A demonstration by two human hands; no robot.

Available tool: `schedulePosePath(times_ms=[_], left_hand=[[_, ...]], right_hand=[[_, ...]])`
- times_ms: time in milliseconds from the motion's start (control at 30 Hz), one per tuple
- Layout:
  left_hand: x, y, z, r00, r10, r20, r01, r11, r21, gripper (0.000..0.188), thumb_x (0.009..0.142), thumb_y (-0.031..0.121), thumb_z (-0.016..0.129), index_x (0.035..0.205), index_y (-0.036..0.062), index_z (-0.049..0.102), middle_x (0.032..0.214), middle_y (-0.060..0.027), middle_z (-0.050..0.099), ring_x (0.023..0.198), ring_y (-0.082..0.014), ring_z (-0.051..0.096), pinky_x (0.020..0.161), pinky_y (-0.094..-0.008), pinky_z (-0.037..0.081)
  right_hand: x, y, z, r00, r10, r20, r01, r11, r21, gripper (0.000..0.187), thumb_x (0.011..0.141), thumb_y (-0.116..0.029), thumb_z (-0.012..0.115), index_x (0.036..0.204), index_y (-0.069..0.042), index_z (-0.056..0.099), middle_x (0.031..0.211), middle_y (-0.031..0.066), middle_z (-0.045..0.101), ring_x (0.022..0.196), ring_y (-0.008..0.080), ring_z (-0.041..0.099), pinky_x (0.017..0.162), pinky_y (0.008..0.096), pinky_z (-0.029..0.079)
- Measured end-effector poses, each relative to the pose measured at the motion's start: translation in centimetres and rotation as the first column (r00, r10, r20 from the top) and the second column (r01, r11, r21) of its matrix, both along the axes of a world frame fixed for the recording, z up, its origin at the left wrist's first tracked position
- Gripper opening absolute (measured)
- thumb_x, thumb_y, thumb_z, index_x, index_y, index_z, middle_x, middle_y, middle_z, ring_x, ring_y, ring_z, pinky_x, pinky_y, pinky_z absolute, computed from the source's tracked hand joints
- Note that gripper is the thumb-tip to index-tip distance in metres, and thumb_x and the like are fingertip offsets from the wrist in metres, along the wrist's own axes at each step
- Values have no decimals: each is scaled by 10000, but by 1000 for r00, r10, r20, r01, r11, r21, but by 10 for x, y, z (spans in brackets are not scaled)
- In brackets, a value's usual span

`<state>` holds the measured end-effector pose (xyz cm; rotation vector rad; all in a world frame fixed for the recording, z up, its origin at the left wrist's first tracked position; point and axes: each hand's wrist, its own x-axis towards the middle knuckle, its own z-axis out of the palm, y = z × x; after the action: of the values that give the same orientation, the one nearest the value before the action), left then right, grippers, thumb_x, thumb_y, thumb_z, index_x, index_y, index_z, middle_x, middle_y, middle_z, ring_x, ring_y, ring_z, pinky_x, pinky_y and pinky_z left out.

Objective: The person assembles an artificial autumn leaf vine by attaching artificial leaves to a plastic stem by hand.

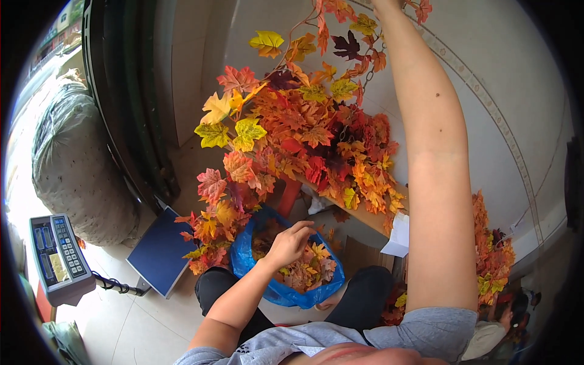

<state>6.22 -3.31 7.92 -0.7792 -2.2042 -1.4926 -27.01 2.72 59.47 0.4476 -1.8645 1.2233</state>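
Note:
A long garland of artificial maple leaves (240, 165) in orange, red and yellow hangs from the top of the view and trails down the left side. High up, at the end of my stretched-out arm, my right hand (389, 3) is cut off by the upper edge, beside the garland's upper strand; its fingers are hidden. Loosely bent, my left hand (289, 247) hovers over a blue plastic bag (242, 246) with no item visible in it. Loose artificial leaves (310, 272) in orange and yellow fill the bag, which stands between my knees.
A thick pile of leaf garlands (322, 131) covers a wooden bench (340, 204), with a white paper (398, 236) at its edge. More leaves (491, 261) hang at right. A platform scale (161, 249) with display (61, 258) and a stuffed sack (79, 164) stand left.

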Motion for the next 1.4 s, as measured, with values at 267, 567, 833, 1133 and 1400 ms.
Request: schedulePosePath(times_ms=[267, 567, 833, 1133, 1400], left_hand=[[-8, 0, -7, 998, -20, 51, 26, 993, -111, 169, 844, 72, 531, 1005, 41, 576, 1016, -121, 609, 875, -329, 603, 725, -396, 500], [-32, 19, -39, 995, -52, 81, 65, 986, -157, 179, 849, 111, 529, 1010, 55, 584, 898, -136, 638, 826, -337, 613, 702, -416, 505], [-56, 36, -115, 933, -204, 295, 274, 937, -218, 219, 835, 125, 537, 1045, 82, 580, 890, -156, 652, 827, -340, 624, 711, -415, 504], [-53, 53, -187, 801, -145, 581, 304, 934, -186, 243, 809, 249, 597, 1029, 152, 636, 806, -181, 651, 779, -345, 635, 695, -428, 510], [-29, 54, -197, 674, -78, 735, 215, 972, -94, 254, 795, 294, 584, 1002, 161, 649, 856, -194, 654, 810, -372, 629, 758, -468, 499]], right_hand=[[8, -12, -69, 958, 282, 55, -280, 959, -46, 100, 854, -135, 644, 874, -39, 660, 647, 29, 623, 494, 106, 551, 456, 236, 448], [15, -7, -50, 918, 397, -1, -386, 891, -241, 79, 836, -64, 643, 838, 2, 600, 685, 83, 631, 540, 143, 603, 445, 241, 491], [9, -11, -19, 894, 359, -268, -422, 877, -232, 95, 834, -3, 622, 915, 28, 585, 741, 93, 630, 597, 155, 613, 510, 242, 519], [-66, 150, 212, 124, 904, 409, -666, 381, -641, 168, 890, -50, 554, 1025, 40, 597, 815, 120, 630, 688, 185, 617, 569, 262, 533], [-90, 124, 199, 999, 33, 11, -25, 907, -421, 96, 803, 88, 599, 888, 127, 577, 790, 197, 621, 644, 229, 640, 579, 282, 587]])
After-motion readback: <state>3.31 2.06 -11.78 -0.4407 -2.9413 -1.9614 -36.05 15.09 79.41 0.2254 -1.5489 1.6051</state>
